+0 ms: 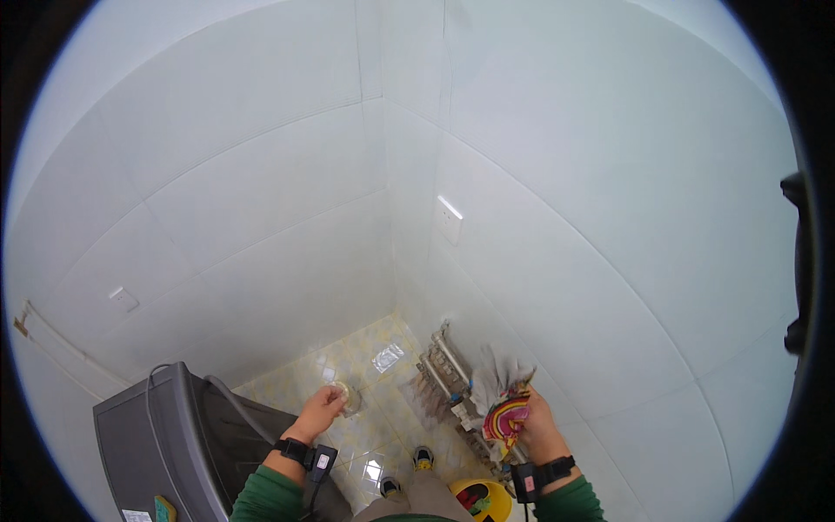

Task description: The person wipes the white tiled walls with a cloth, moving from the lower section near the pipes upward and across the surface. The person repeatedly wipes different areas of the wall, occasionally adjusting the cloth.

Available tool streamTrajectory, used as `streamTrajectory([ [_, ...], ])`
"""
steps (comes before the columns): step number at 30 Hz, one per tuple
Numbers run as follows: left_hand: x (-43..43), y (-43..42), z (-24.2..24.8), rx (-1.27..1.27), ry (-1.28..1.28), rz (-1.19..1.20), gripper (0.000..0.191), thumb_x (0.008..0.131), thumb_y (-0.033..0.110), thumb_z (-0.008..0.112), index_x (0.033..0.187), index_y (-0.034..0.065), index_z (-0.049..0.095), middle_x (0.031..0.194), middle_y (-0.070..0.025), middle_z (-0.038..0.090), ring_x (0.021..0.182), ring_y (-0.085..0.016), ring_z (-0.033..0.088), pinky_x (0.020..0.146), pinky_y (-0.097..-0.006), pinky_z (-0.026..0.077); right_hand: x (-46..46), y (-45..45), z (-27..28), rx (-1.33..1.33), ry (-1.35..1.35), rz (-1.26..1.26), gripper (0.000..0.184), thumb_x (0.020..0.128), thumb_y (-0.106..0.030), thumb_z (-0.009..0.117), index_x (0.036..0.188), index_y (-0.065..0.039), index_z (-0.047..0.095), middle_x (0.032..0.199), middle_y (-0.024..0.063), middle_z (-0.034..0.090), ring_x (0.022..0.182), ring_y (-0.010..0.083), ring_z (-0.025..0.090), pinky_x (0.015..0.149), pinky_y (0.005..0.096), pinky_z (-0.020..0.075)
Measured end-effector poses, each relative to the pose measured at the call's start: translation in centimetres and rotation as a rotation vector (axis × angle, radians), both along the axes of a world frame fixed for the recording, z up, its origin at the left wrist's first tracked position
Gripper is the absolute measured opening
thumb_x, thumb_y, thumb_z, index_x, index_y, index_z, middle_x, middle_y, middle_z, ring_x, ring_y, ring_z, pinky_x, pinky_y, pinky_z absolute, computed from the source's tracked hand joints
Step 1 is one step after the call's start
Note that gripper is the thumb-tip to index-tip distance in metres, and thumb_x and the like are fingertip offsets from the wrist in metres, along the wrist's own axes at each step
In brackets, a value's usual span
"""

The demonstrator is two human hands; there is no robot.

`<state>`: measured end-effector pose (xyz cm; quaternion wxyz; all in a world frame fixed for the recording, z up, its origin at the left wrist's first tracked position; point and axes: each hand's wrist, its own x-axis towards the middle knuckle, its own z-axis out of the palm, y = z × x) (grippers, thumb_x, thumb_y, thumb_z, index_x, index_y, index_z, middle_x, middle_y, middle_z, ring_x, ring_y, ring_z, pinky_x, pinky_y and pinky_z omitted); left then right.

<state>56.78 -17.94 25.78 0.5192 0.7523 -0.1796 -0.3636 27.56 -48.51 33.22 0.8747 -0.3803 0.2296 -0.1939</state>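
My right hand [539,424] is closed on a cloth printed with a rainbow pattern [507,417]; a blurred greyish part of the cloth spreads above it, in front of the pipe manifold [443,362] by the right wall. To the left, my left hand [323,408] has its fingertips together over a round, clear object [349,398] above the tiled floor. Whether the fingers grip that object or only overlap it in view, I cannot tell. Both wrists wear black straps with small devices.
A dark grey appliance [140,430] with a hose stands at the left, a sponge [165,509] on top. A yellow bucket [499,501] with cloths stands near my feet. A clear packet [389,357] lies on the floor near the corner. Sockets [450,220] are on the walls.
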Motion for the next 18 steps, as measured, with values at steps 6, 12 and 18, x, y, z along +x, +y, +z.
streamTrajectory([
  [6, -0.8, -3.2, 6.3, -0.114, -0.02, -0.08, 0.034, 0.092, 0.017, 0.056, 0.12, -0.0015, 0.049, 0.098, -0.0057, 0.058, 0.085, -0.013, 0.058, 0.075, -0.0271, 0.049, 5.2, 3.5, 4.2, -0.276, -0.077, -0.051, 0.032, 0.09, -0.016, 0.048, 0.119, -0.003, 0.052, 0.111, 0.0095, 0.06, 0.096, 0.0237, 0.061, 0.085, 0.0358, 0.0502],
  [12, -1.8, -3.7, 10.4, -0.25, -0.034, -0.083, 0.034, 0.094, 0.017, 0.053, 0.122, -0.0005, 0.047, 0.108, -0.0082, 0.058, 0.095, -0.016, 0.059, 0.083, -0.0287, 0.049, 7.0, 4.1, 7.4, -1.317, 0.097, -0.086, 0.037, 0.089, -0.027, 0.053, 0.114, -0.001, 0.053, 0.108, 0.0115, 0.061, 0.093, 0.0265, 0.06, 0.079, 0.037, 0.0477],
  [18, -3.9, -5.2, 13.9, -0.302, -0.005, -0.246, 0.041, 0.093, 0.017, 0.055, 0.128, -0.0007, 0.043, 0.113, -0.0108, 0.057, 0.102, -0.019, 0.057, 0.09, -0.0312, 0.045, 10.8, 4.9, 6.0, -1.561, 0.353, -0.211, 0.032, 0.087, -0.023, 0.054, 0.107, 0.002, 0.055, 0.102, 0.0172, 0.059, 0.091, 0.034, 0.056, 0.078, 0.0415, 0.0439],
])
